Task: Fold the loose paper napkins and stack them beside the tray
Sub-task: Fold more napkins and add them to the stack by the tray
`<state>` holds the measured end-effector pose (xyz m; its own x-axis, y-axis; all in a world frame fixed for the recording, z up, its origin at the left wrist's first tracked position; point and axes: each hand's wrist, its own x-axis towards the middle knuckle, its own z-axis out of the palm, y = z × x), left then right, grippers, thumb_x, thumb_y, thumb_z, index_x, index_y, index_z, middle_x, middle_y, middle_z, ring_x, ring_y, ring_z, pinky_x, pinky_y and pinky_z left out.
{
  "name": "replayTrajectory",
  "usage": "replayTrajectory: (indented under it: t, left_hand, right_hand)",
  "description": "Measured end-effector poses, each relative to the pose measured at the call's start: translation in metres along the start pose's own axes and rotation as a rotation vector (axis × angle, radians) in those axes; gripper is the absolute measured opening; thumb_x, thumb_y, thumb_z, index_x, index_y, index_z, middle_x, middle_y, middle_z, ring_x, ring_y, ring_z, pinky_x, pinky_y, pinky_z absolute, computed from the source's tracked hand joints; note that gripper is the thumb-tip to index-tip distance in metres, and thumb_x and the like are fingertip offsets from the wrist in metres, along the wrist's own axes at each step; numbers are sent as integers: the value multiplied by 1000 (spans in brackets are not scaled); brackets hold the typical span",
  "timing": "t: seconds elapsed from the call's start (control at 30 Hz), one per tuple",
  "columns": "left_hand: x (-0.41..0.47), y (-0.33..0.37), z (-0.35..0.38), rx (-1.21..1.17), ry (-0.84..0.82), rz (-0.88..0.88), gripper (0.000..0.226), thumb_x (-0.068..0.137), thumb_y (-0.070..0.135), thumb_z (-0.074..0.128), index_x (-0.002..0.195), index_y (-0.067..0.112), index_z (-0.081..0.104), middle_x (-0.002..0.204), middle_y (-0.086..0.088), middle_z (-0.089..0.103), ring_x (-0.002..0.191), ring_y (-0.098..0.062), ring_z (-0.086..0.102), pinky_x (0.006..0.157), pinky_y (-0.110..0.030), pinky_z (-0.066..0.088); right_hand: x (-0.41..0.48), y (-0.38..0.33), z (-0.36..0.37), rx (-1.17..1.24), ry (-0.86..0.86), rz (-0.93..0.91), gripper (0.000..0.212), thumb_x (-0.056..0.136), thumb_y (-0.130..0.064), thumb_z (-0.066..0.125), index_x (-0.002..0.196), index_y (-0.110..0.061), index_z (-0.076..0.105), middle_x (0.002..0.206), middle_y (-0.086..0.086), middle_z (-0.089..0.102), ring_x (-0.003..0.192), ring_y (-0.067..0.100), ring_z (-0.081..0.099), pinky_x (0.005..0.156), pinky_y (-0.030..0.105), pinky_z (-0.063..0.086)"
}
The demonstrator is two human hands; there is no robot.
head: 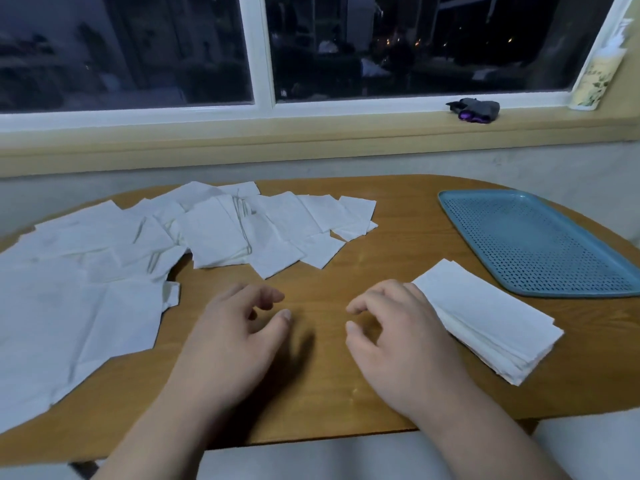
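L hand (235, 327) is held low over the table (346, 268), near centre, fingers loosely curled, thumb and forefinger apart, nothing gripped. R hand (398, 337) is held just to its right in the same loose curl, also w/ nothing in it; a strip of bare wood is left btwn the two thumbs. The R hand's far-right side is seen against the near-left corner of the folded stack (491, 320); whether contact is made cannot be told. The stack, white and several layers thick, is laid at a slant on the wood, just beside the near-left edge of the blue perforated tray (540, 244), which is set at the table's right. Across the left and far-centre of the table, loose napkins (104, 271) are spread in overlapping sheets, some flat, some creased. Beyond, on the windowsill (311, 133), a small dark item (474, 109) w/ purple parts is seen far right, below dark window glass.
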<state>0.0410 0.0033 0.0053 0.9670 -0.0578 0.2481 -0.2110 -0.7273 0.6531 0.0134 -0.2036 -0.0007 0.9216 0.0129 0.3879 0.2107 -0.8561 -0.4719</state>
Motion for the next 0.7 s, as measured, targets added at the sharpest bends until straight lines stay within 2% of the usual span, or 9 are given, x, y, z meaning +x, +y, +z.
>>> replayTrajectory:
  t: [0.13, 0.27, 0.33, 0.47, 0.57, 0.63, 0.7]
  left_hand:
    - [5, -18, -15, 27, -23, -23, 14, 87, 48, 59, 99, 41, 62, 101, 24, 54, 95, 7, 52, 72, -11, 36]
    - [12, -36, -29, 1, -40, -67, 15, 88, 49, 59, 101, 41, 62, 103, 26, 53, 100, 2, 54, 81, -23, 45]
    - [17, -44, -33, -19, -31, -77, 15, 88, 48, 60, 100, 40, 63, 103, 24, 55, 100, 0, 55, 83, -26, 46]
    - [24, -52, -41, -37, -18, -94, 19, 87, 49, 60, 102, 38, 64, 105, 21, 56, 100, -1, 54, 85, -28, 47]
    - [26, -58, -44, -48, -25, -90, 19, 87, 48, 61, 103, 37, 64, 105, 20, 57, 99, -3, 55, 86, -29, 49]
    - [26, -61, -46, -54, -27, -84, 19, 87, 48, 62, 102, 38, 63, 105, 19, 56, 99, -3, 56, 86, -30, 50]
    - [26, -62, -48, -57, -28, -82, 19, 86, 49, 61, 102, 39, 63, 103, 19, 56, 98, -3, 55, 85, -30, 49]
  right_hand:
    - [6, -15, 19, 9, -87, -15, 13, 93, -39, 58, 104, -35, 65, 105, -26, 51, 108, -2, 40, 93, 18, 39]
    - [20, -30, 35, 37, -147, 41, 11, 93, -39, 60, 103, -39, 63, 107, -27, 51, 109, -3, 41, 82, 10, 36]
    - [32, -38, 44, 5, -174, 52, 14, 93, -40, 59, 107, -38, 63, 111, -25, 52, 110, -3, 41, 84, 12, 36]
    - [74, -58, 63, -117, -239, 28, 30, 93, -42, 55, 121, -33, 62, 122, -16, 54, 122, 10, 43, 102, 28, 40]
    - [103, -71, 76, -174, -316, -1, 49, 93, -43, 53, 140, -28, 52, 143, -9, 49, 135, 18, 38, 112, 36, 35]
    - [113, -76, 83, -251, -411, -36, 55, 95, -47, 50, 146, -28, 45, 150, -7, 45, 139, 21, 34, 114, 39, 31]
    - [112, -78, 87, -320, -467, -51, 49, 96, -49, 46, 139, -28, 51, 143, -5, 52, 133, 22, 39, 109, 41, 32]
